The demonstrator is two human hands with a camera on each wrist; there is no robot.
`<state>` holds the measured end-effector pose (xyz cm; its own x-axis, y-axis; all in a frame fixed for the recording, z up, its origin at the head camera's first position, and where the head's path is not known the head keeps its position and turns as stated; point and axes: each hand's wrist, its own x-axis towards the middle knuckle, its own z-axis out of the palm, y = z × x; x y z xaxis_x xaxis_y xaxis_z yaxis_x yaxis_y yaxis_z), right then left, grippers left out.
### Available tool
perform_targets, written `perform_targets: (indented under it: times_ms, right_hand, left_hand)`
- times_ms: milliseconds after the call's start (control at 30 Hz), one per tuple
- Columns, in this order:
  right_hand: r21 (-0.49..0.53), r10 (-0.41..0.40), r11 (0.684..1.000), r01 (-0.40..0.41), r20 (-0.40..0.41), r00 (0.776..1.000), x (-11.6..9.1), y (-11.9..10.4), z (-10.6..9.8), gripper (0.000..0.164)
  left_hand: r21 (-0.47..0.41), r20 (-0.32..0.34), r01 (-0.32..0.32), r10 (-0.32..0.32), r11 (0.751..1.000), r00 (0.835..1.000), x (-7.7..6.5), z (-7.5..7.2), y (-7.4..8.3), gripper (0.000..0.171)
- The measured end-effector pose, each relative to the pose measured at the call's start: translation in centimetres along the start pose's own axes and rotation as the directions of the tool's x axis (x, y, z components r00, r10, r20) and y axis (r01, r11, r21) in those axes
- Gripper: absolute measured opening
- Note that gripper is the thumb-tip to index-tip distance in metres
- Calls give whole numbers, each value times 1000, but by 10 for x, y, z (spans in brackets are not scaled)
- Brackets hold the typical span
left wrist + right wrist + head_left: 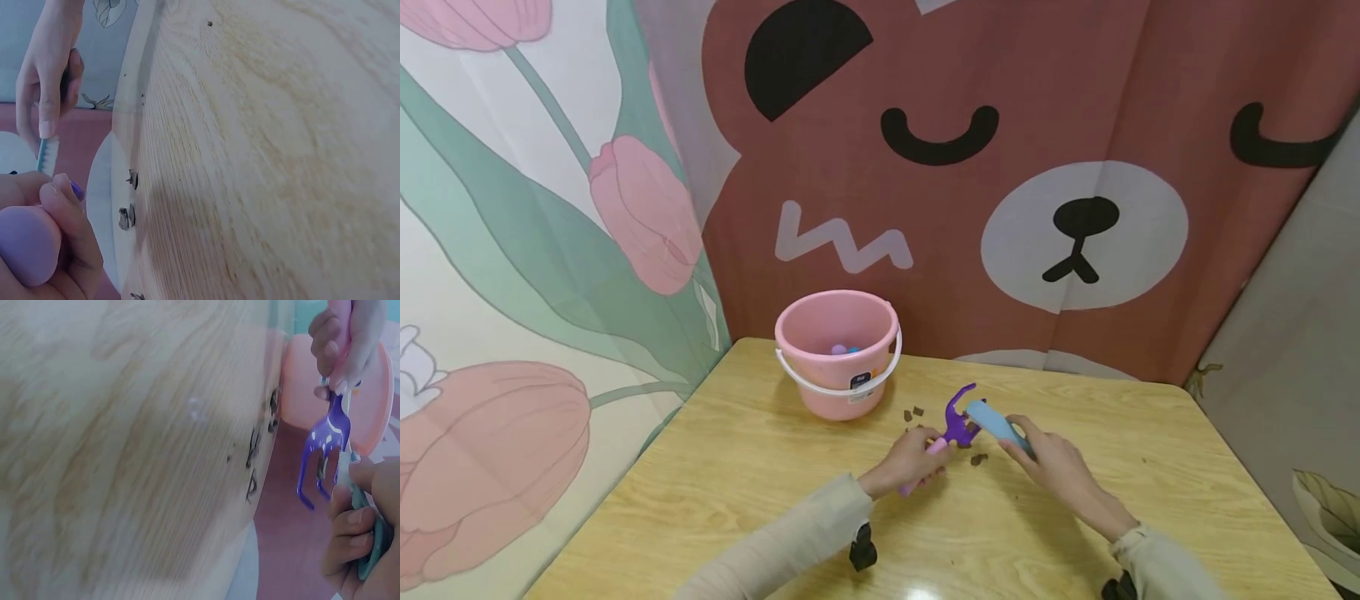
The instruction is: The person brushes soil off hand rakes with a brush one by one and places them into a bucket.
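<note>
My left hand (910, 460) grips the pink handle of a small hand rake with a purple head (957, 428), its prongs held up off the table. In my right hand (1063, 471) is a light blue brush (997, 423), pinched by the handle. White bristles (51, 155) show along the brush in the left wrist view. The brush end meets the rake's prongs, and a dark brown bit (322, 467) clings between two of them in the right wrist view. Several brown flakes (978, 459) lie on the table beneath and beside the rake.
A pink bucket (823, 405) with a white handle stands at the table's back left, beyond my left hand. Small balls (839, 350) lie inside it. Smaller dark crumbs dot the wooden table (760, 500). A curtain with a bear print (940, 292) hangs behind the back edge.
</note>
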<state>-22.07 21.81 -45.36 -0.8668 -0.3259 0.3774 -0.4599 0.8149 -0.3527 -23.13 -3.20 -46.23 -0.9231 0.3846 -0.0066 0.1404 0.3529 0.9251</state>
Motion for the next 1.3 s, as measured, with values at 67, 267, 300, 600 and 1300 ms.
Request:
perform_targets:
  times_ms: [67, 267, 300, 600, 1300]
  right_hand:
    - [11, -11, 1000, 11, 13, 1000, 3, -5, 3, 43]
    - [40, 2, 999, -5, 69, 998, 8, -9, 9, 42]
    - [40, 13, 999, -16, 75, 997, 8, -8, 10, 43]
    - [7, -1, 1000, 1, -19, 1000, 6, 0, 7, 43]
    - [8, -94, 995, 94, -48, 994, 5, -1, 10, 44]
  left_hand:
    - [-19, 7, -4, 4, 1000, 1000, 0, -1, 1, 14]
    - [-57, 21, -23, 24, 998, 999, -1, -1, 0, 16]
    - [-63, 26, -21, 23, 998, 999, -1, 0, -1, 17]
    - [-49, 38, -21, 23, 999, 999, 0, -3, -4, 25]
    - [-51, 34, -36, 38, 998, 999, -4, -2, -1, 19]
